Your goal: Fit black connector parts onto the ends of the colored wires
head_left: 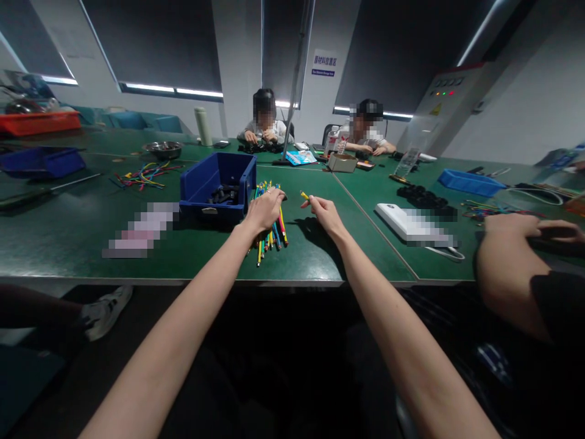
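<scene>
My left hand (264, 210) is closed over a pile of short coloured wires (275, 235) with metal ends. A small dark part (284, 196) shows at its fingertips, mostly hidden by the hand. To the right, my right hand (325, 213) pinches a short yellow wire (304, 195) above the green tabletop, its tip pointing up and left. Just left of the pile stands a blue bin (205, 209) with small black parts (225, 195) inside.
A white box-shaped device (400, 222) with a cable lies at right, near a co-worker's arm (512, 268). Loose wires (141, 175) and a metal bowl (163, 150) are at left. Two people sit across the table behind a small carton (342, 163) and a thin upright pole (292, 91).
</scene>
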A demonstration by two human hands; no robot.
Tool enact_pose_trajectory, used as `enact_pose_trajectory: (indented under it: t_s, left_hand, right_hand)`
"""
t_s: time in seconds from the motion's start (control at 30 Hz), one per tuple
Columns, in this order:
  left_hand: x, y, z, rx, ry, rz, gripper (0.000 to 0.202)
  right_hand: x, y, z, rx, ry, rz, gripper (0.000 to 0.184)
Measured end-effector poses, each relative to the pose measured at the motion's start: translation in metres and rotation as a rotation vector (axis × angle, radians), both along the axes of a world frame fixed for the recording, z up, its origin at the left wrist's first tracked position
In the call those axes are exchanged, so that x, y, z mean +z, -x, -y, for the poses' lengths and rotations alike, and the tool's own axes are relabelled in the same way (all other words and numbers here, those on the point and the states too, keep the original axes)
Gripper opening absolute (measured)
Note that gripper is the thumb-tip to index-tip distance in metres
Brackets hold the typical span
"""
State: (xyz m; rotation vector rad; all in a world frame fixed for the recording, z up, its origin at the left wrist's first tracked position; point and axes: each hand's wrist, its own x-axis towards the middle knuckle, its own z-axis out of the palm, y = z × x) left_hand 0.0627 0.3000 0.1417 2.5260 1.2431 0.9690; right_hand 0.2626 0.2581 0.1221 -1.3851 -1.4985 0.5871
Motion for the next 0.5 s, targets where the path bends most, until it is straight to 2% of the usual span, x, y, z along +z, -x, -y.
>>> enact_pose_trajectory:
  t_s: [0.1,0.2,0.37,0.5]
  left_hand:
    - [-0.007,0.001,-0.016,-0.213,0.225,0.147,0.028]
    - [-0.014,0.004,-0.026,-0.376,0.456,0.294,0.028]
    - [-0.018,0.008,-0.029,-0.399,0.561,0.529,0.03]
    - [-0.019,0.008,-0.028,-0.369,0.554,0.564,0.027]
  right_hand:
    - [-0.001,0.002,-0.002,-0.035,-0.088,0.144,0.043]
    - [-0.003,0.003,-0.005,-0.043,-0.094,0.225,0.034]
    - [-0.004,0.001,-0.006,-0.054,-0.086,0.202,0.029]
    - [-0.002,0.002,-0.004,-0.025,-0.073,0.197,0.031]
